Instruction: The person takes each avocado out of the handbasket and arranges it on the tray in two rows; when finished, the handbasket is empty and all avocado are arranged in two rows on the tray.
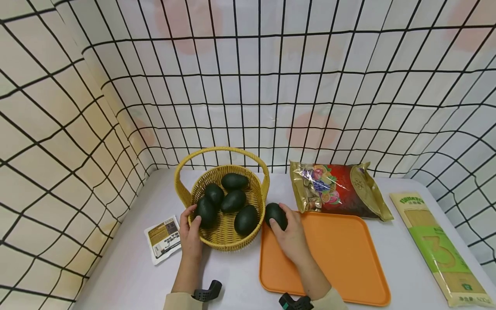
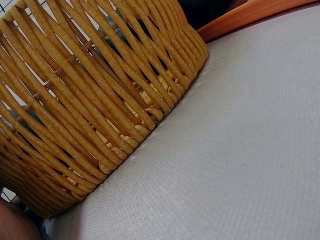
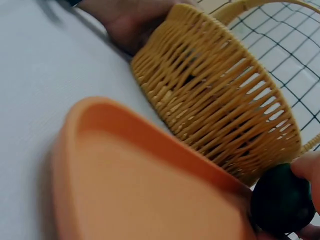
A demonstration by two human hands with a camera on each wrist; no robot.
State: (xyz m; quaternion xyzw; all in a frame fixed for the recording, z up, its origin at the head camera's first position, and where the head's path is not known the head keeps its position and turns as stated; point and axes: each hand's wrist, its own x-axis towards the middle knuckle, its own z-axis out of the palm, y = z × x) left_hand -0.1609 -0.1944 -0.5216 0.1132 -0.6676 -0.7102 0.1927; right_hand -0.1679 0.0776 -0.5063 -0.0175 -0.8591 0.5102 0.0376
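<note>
A yellow wicker basket [image 1: 228, 246] with a tall arched handle holds several dark green avocados [image 1: 246, 220]. My left hand [image 1: 190, 237] grips its left rim, the thumb lying over the edge next to an avocado. In the left wrist view the woven side [image 2: 100, 95] fills the upper left, and that hand is mostly out of sight. Just right of the basket, my right hand [image 1: 291, 239] holds another avocado [image 1: 276, 215] between thumb and fingers. This avocado [image 3: 281, 200] is close to the basket wall, by the upper left corner of an orange tray [image 1: 341, 258].
A gold and red foil bag [image 1: 341, 189] lies behind the tray. At the far right is a long green-labelled pack of noodles [image 1: 439, 249]. A small white and brown packet [image 1: 163, 239] rests left of the basket. Black netting [image 1: 271, 103] encloses the table's back and sides.
</note>
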